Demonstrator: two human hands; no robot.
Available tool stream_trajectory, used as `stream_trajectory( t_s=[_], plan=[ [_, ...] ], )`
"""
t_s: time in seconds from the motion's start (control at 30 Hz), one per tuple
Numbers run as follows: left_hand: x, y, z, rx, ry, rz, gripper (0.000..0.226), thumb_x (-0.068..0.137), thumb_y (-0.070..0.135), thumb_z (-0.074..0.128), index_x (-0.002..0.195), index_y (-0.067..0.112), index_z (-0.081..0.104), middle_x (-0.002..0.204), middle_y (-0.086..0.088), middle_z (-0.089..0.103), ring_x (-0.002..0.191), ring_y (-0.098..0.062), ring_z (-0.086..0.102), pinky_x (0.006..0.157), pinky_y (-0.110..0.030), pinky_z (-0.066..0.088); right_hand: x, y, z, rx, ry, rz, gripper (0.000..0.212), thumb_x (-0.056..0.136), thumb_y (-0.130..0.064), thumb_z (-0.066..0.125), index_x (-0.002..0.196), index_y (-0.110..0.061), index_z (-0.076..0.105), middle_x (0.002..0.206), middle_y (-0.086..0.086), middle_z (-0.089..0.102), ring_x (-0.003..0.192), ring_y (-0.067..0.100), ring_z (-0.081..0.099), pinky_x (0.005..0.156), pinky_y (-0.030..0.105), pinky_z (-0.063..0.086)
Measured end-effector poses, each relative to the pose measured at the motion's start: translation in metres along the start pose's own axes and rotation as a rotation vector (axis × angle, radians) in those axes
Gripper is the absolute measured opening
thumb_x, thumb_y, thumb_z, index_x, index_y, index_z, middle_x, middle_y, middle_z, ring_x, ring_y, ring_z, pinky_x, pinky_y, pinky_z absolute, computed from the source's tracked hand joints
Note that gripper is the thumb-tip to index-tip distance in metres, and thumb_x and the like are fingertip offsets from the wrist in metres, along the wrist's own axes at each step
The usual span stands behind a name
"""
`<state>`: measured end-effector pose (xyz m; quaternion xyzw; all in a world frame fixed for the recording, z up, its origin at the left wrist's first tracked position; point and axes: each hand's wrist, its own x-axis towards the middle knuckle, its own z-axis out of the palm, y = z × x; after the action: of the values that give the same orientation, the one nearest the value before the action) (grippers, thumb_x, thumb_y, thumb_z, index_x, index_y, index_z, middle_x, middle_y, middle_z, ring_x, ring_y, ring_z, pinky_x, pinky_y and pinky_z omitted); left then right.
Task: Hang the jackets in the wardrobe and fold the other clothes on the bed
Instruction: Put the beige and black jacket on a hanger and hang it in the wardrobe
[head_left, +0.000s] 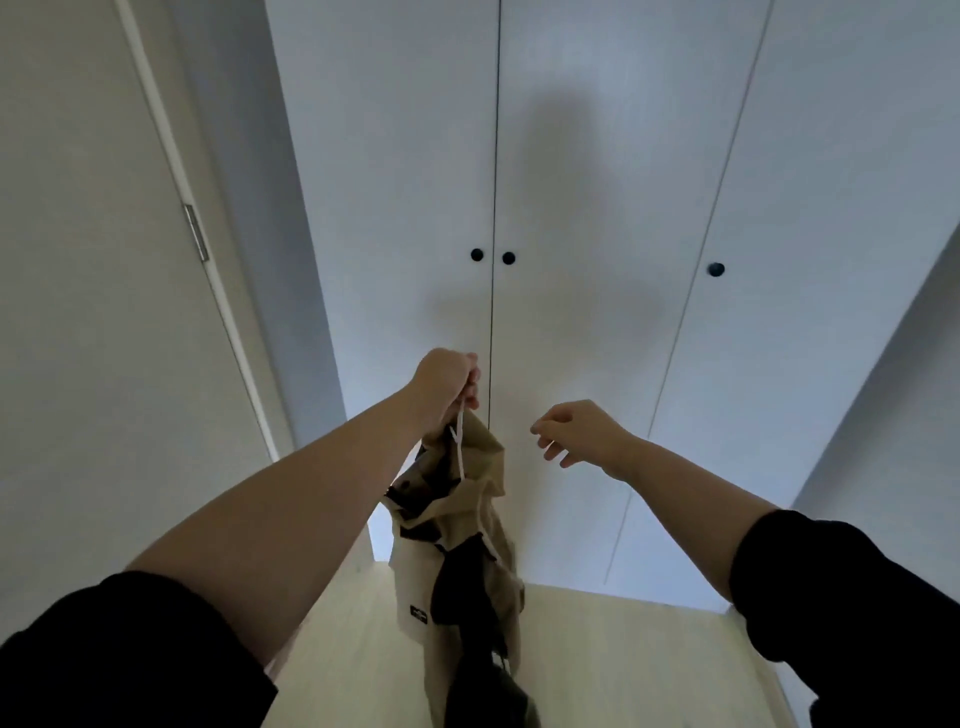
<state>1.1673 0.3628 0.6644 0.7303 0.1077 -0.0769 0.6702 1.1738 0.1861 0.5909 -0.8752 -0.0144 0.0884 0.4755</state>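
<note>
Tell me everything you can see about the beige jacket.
The jacket is beige cloth with dark inner parts and a small dark label low on it. It hangs limp and crumpled from the left hand, which grips its top; a thin white strand runs down from that grip. It is before the closed wardrobe doors. The right hand is apart from it.

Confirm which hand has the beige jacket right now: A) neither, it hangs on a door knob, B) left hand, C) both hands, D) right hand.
B: the left hand grips the beige jacket by its top, while the right hand is empty before the shut wardrobe doors.
</note>
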Motion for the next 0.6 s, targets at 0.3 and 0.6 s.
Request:
stream_trajectory(
  t_s=[0.3,0.6],
  plan=[
    [0.149,0.041,-0.071,0.104,0.046,0.157,0.043,0.099,0.013,0.044,0.057,0.01,0.04,0.037,0.004,0.036,0.034,-0.012,0.038,0.058,-0.027,0.046,0.187,-0.066,0.007,-0.41,0.252,-0.28,0.03,0.091,-0.015,0.053,0.12,-0.011,0.06,0.13,0.007,0.049,0.111,0.023,0.054,0.09,0.028,0.041],
    [0.282,0.075,-0.107,0.213,-0.196,0.249,0.044,0.096,0.015,0.047,0.053,0.013,0.04,0.047,0.0,0.037,0.043,-0.014,0.035,0.054,-0.027,0.04,0.34,-0.104,-0.028,-0.592,0.531,-0.1,0.063,0.086,-0.008,0.052,0.144,-0.011,0.027,0.147,0.015,0.022,0.13,0.033,0.027,0.098,0.042,0.039]
  ],
)
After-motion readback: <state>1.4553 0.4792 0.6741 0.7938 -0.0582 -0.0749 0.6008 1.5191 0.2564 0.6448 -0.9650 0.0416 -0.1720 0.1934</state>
